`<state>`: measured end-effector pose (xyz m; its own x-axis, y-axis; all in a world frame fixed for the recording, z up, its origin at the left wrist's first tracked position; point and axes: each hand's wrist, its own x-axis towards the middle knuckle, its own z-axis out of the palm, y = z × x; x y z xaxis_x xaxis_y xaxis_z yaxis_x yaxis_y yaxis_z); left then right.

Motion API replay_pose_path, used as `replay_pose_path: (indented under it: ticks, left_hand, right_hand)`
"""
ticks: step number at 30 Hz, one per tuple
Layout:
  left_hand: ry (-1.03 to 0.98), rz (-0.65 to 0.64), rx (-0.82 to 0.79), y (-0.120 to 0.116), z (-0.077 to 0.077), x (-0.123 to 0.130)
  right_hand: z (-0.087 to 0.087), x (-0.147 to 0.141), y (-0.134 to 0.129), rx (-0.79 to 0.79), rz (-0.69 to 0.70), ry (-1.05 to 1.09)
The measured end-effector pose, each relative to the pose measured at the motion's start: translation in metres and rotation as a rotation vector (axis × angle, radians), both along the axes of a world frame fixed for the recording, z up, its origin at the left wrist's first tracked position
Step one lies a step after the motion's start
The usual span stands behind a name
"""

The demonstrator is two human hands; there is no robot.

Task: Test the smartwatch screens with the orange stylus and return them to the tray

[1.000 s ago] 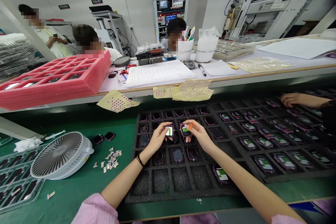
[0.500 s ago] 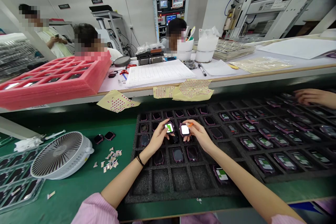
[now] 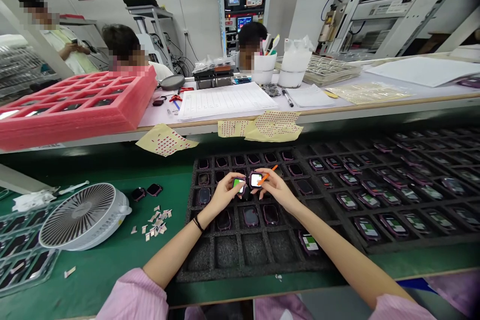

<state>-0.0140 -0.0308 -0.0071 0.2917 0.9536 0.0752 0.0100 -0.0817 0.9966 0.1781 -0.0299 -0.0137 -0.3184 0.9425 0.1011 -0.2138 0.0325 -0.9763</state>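
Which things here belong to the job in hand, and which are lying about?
In use: left hand with one watch, right hand with second watch and orange stick, black tray.

Probably just lying about: fan, pen, pink tray, yellow sheets.

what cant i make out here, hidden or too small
All in the head view:
Backs of left watch and right watch: turned away from the camera.
Tip of the orange stick: too small to tell if it touches the right watch.
Black foam tray under the left hand and right hand: covered by them.
Left end of pink foam tray: cut off by left edge.
Print on the gridded white sheet: too small.
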Motion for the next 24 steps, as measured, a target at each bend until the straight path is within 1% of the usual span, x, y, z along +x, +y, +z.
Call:
replay_pose_path:
  ticks: [7, 11, 17, 21, 24]
  left_hand:
    - [-0.053, -0.057, 0.034, 0.0007, -0.0084, -0.0001]
    - [-0.053, -0.086, 0.011, 0.0012, -0.008, -0.0013]
    - [-0.055, -0.104, -0.005, 0.001, -0.0075, -0.0016]
    - [-0.062, -0.107, 0.018, 0.0001, -0.008, -0.0006]
    - [-0.055, -0.075, 0.023, -0.0001, -0.0059, -0.0008]
  right_hand:
    - [0.0018, -0.0006, 0.0003, 0.028, -0.039, -0.004]
    - [0.0041, 0.0015, 0.0004, -0.001, -0.101, 0.015]
    - [0.0053, 0.004, 0.0019, -0.032, -0.182, -0.025]
    - [0.0034, 0.0029, 0.0026, -0.007, -0.157, -0.01]
    - [0.0022, 0.0011, 0.0026, 0.021, -0.115, -0.008]
